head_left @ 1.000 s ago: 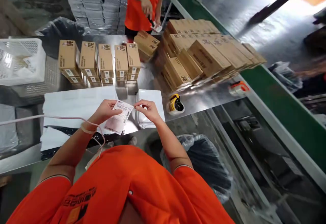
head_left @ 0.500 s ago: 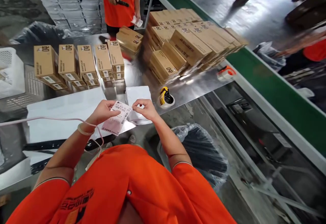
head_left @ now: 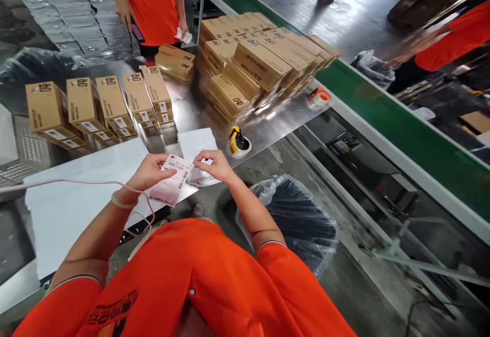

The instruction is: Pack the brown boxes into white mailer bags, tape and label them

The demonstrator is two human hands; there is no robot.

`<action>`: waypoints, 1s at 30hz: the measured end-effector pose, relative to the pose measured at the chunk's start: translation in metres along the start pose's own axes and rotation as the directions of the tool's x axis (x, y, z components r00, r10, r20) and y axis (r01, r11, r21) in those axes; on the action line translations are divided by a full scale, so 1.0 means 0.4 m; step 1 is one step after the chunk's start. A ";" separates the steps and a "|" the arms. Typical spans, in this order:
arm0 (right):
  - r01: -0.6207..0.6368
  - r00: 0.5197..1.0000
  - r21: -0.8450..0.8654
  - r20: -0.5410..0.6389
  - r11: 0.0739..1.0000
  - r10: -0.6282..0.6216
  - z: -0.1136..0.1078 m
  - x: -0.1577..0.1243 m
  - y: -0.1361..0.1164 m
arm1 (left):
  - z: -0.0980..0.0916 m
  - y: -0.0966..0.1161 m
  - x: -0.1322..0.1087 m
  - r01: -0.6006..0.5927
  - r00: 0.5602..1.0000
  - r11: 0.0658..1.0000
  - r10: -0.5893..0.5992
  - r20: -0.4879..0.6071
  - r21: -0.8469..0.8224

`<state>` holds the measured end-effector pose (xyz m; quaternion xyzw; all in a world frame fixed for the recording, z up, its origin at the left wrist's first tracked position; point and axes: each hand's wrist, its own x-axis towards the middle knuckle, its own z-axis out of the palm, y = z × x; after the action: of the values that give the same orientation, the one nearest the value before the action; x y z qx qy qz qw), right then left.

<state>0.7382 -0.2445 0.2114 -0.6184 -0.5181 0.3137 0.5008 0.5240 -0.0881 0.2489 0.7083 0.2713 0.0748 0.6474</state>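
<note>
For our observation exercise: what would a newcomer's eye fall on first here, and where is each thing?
Front and centre, the left hand and right hand pinch a barcode label over the near edge of the table. Behind them stands a row of brown boxes at left and a bigger heap of boxes at right, beside the green conveyor. A co-worker's orange shirt stands out at the far end.

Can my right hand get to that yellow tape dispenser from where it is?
Probably yes: the tape dispenser sits close beyond the right hand with bare table between, though that hand pinches the label.
</note>
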 end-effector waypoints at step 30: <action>-0.476 0.809 0.689 0.100 0.546 0.579 0.031 -0.116 0.014 | 0.070 -0.135 0.226 -0.922 0.176 -0.040 0.843 0.508 0.386</action>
<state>0.7165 -0.2852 0.1964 -0.5350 -0.1172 0.5737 0.6090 0.5974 -0.0682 0.1710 0.8830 -0.2786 0.3331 0.1783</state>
